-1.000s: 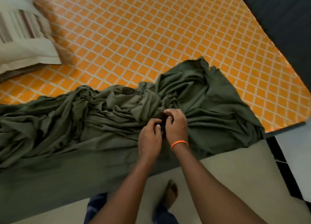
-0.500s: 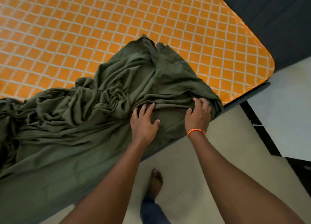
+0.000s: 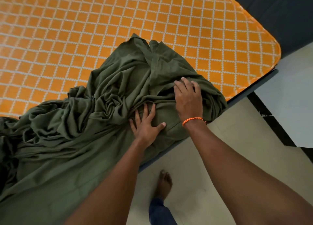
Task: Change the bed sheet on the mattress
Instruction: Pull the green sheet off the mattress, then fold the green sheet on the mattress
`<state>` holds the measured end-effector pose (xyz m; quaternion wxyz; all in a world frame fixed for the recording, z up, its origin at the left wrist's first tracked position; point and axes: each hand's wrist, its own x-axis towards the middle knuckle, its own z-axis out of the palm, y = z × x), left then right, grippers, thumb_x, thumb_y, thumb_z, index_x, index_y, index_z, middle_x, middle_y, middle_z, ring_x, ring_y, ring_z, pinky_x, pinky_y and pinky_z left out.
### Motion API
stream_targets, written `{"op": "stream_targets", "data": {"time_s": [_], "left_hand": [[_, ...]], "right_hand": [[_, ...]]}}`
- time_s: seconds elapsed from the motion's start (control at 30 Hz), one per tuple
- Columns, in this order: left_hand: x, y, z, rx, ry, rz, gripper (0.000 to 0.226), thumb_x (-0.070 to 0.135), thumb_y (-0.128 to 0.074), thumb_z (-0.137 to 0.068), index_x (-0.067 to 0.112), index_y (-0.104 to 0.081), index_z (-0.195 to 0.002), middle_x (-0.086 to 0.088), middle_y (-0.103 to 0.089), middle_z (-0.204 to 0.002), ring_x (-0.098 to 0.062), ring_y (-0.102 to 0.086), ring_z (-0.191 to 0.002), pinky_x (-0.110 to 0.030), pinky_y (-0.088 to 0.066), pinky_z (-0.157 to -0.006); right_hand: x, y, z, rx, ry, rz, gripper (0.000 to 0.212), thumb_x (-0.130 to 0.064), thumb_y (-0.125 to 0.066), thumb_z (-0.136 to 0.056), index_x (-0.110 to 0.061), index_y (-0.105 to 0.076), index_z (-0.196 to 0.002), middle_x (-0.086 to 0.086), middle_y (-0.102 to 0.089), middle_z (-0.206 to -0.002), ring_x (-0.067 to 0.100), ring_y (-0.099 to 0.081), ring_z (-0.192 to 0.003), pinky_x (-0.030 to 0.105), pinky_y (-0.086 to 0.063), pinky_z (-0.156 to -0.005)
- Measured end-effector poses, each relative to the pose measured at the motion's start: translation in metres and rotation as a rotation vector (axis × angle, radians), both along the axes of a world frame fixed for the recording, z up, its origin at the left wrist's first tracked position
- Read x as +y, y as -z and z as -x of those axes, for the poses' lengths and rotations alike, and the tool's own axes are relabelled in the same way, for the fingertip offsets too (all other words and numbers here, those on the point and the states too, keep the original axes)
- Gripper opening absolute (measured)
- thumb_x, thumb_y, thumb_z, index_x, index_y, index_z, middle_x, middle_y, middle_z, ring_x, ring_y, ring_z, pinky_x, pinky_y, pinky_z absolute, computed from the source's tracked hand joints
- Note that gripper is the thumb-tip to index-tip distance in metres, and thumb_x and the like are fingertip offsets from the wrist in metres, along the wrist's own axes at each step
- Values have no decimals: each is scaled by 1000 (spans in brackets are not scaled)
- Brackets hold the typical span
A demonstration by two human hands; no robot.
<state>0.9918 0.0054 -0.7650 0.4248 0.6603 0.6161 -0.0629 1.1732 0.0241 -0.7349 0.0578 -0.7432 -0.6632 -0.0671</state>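
— Looking down, what fills your view?

— The mattress (image 3: 118, 30), orange with a white lattice, its rounded corner at my right by the grey floor (image 3: 194, 165). Across its near edge lies the green bed sheet (image 3: 105, 109), bunched in the middle and hanging smooth over the side toward me.

— What has changed in the last second?

— A second ago both my hands were pinched together on one knot of cloth. Half a second ago they had parted and lay flat. Now my right hand (image 3: 188, 98) has moved further onto the heap near the corner, while my left hand (image 3: 145, 125) lies where it was.

— Are you holding anything?

— No. The left hand is spread wide, palm pressing the sheet. The right rests on the folds with fingers loosely extended; neither grips.

— Meaning for the job?

— I judge I've stopped untangling and begun feeling for the sheet's corner. Most of the mattress is bare, so spreading is barely begun. My orange wristband (image 3: 192, 120) is the smallest thing here.
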Motion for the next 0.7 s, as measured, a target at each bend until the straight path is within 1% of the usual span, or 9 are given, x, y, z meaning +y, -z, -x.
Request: {"op": "stream_targets", "data": {"time_s": [0.1, 0.13, 0.2, 0.3, 0.43, 0.5, 0.57, 0.63, 0.7], "left_hand": [[7, -9, 6, -74, -56, 63, 67, 65, -44, -102, 57, -12, -161, 23, 11, -172, -16, 19, -159, -46, 24, -121], [12, -18, 7, -162, -157, 114, 58, 68, -35, -104, 55, -24, -159, 20, -2, -174, -16, 8, -161, -47, 20, -126], [19, -45, 15, -533, -500, 267, 65, 77, -21, -102, 46, -51, -151, 12, -39, -166, -8, -32, -151, -41, -5, -131], [22, -84, 42, -891, -696, 379, 62, 70, -28, -105, 31, -66, -135, -1, -73, -132, -3, -66, -116, -17, -46, -99], [12, -112, 88, -763, -596, 410, 44, 54, -64, -99, 20, -69, -127, 0, -76, -101, -12, -70, -85, -26, -54, -69], [7, -123, 115, -681, -637, 464, 46, 57, -53, -104, 18, -72, -119, 0, -76, -99, -16, -71, -92, -34, -59, -80], [-1, -138, 146, -643, -736, 614, 61, 69, -39, -104, 21, -70, -126, -6, -76, -119, -25, -71, -110, -47, -58, -96], [-9, -157, 174, -707, -819, 789, 69, 74, -36, -102, 21, -69, -131, -8, -76, -122, -27, -71, -114, -44, -59, -92], [-18, -176, 199, -834, -883, 907, 66, 69, -41, -103, 15, -73, -123, -7, -80, -109, -23, -74, -105, -36, -60, -82]], "right_hand": [[-4, -22, 23, 282, 72, -177, 12, -10, -59, -99, -10, -67, -107, 8, -68, -111, 29, -61, -108, 43, -46, -105], [-9, -31, 34, 386, 86, -200, 6, -10, -64, -96, -10, -63, -102, 8, -63, -103, 29, -58, -98, 41, -48, -95], [-20, -49, 65, 570, 123, -191, 19, -5, -68, -91, -11, -53, -100, 7, -58, -98, 30, -55, -91, 40, -47, -80], [-41, -61, 116, 697, 229, -71, 29, -14, -70, -92, -16, -51, -113, 5, -69, -101, 36, -66, -88, 39, -47, -65], [-64, -72, 181, 612, 310, 42, 22, -34, -57, -103, -19, -61, -118, 13, -74, -94, 40, -68, -86, 38, -38, -59], [-68, -85, 213, 659, 301, 27, 21, -35, -51, -107, -20, -64, -113, 8, -73, -93, 33, -68, -84, 36, -39, -60], [-68, -101, 245, 734, 279, -2, 22, -36, -47, -108, -23, -64, -105, 1, -72, -92, 25, -67, -83, 36, -44, -61], [-67, -116, 268, 789, 285, -16, 22, -36, -46, -109, -24, -63, -103, 0, -72, -91, 23, -66, -81, 37, -44, -62], [-67, -131, 288, 826, 246, -28, 20, -37, -47, -109, -26, -62, -105, -1, -72, -89, 22, -67, -80, 39, -47, -63]]}}
